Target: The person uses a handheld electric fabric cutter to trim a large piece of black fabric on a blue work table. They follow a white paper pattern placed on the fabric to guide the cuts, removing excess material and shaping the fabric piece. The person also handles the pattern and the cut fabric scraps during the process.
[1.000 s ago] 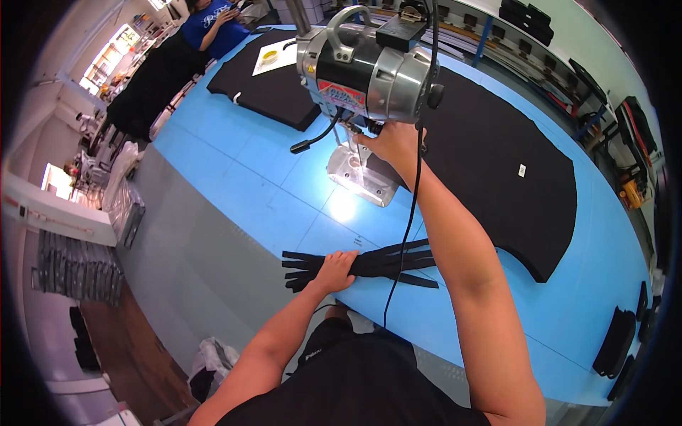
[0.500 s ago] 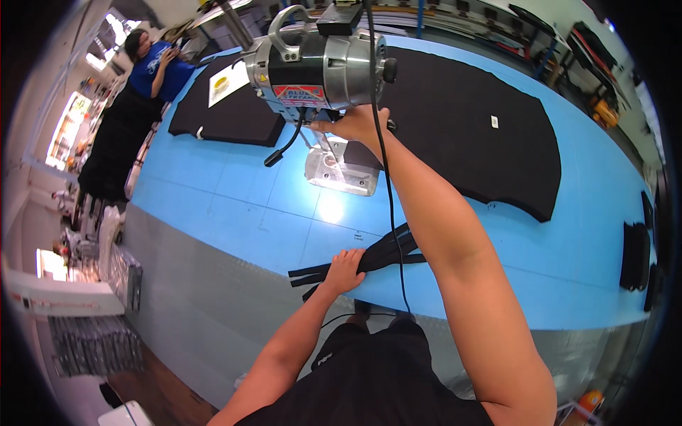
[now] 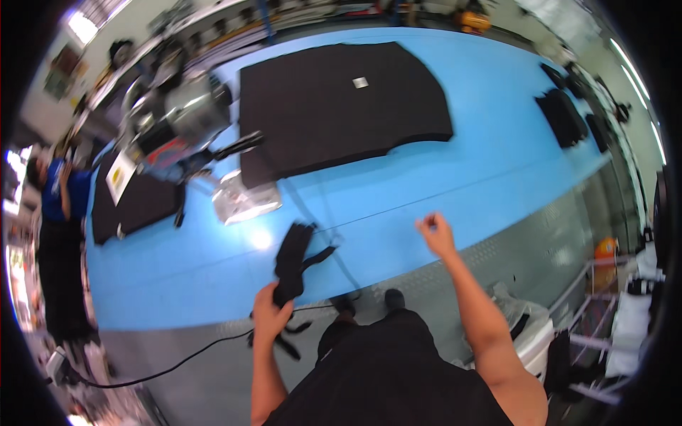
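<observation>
My left hand (image 3: 268, 316) is closed around a bundle of black fabric strips (image 3: 290, 259) at the near edge of the blue table. The strips reach onto the table top, and their loose ends hang below the hand. Out to the right, above the table's near side, my right hand (image 3: 435, 233) has its fingers curled in, with nothing seen in them. A cloth cutting machine (image 3: 177, 124), smeared by motion, stands on its metal base plate (image 3: 245, 199) at the left. That plate meets the corner of a large stack of black fabric (image 3: 341, 106).
The blue table (image 3: 398, 234) spans the view. A smaller black fabric stack (image 3: 135, 206) with a paper sheet (image 3: 121, 176) lies far left, near another person (image 3: 64, 192). Black pieces (image 3: 563, 117) lie at the right end. A black cable (image 3: 170, 370) runs low at left.
My right hand has let go of the cutting machine and moved right. My left hand has drawn the strips leftward over the table edge. The whole view has swung to the right.
</observation>
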`<state>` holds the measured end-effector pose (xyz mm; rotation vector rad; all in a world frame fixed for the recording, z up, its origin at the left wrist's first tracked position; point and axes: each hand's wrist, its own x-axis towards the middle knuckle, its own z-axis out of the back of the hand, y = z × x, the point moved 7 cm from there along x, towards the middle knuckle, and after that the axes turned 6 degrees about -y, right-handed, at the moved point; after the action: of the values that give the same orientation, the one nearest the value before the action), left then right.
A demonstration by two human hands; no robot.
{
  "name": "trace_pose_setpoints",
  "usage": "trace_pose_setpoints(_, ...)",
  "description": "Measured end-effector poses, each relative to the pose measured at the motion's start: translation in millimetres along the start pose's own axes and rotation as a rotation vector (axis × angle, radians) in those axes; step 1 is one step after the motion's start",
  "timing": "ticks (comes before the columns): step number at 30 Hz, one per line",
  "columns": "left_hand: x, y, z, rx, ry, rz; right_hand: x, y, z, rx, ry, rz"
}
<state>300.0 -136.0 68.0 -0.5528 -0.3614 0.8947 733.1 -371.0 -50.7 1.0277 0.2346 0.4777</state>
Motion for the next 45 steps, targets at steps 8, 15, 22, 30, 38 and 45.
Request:
trace_pose_setpoints(8, -22.8, -196.3, 5.0, 0.023, 0.58, -0.302, -166.1, 30.8, 104.6, 0.244, 0.341, 0.1)
trace_pose_setpoints(15, -67.9, -400.9, -174.9, -0.535, 0.931, -0.357, -172.8, 61.7, 254.8, 0.47, 0.267, 0.564)
trace_pose_setpoints(22, -145.3, -560.9, -350.0, -0.954, 1.11, -0.338, -233.4, -58.5, 420.0, 0.404, -0.29, 0.11)
trace_pose_setpoints(30, -323.2, -693.0, -481.8, -1.126, 1.63, -0.395, -312.4, -164.8, 514.4, 0.478, -0.966, -0.055)
trace_pose_setpoints(38, -483.5, -735.6, -571.2, -0.932, 2.095, -0.392, -437.4, -257.5, 609.0, 0.271, -1.253, -0.413)
trace_pose_setpoints(45, -452.2, -706.2, -712.0, -0.27, 1.619, -0.88, -522.6, -527.3, 662.4, -0.093, -1.067, -1.023)
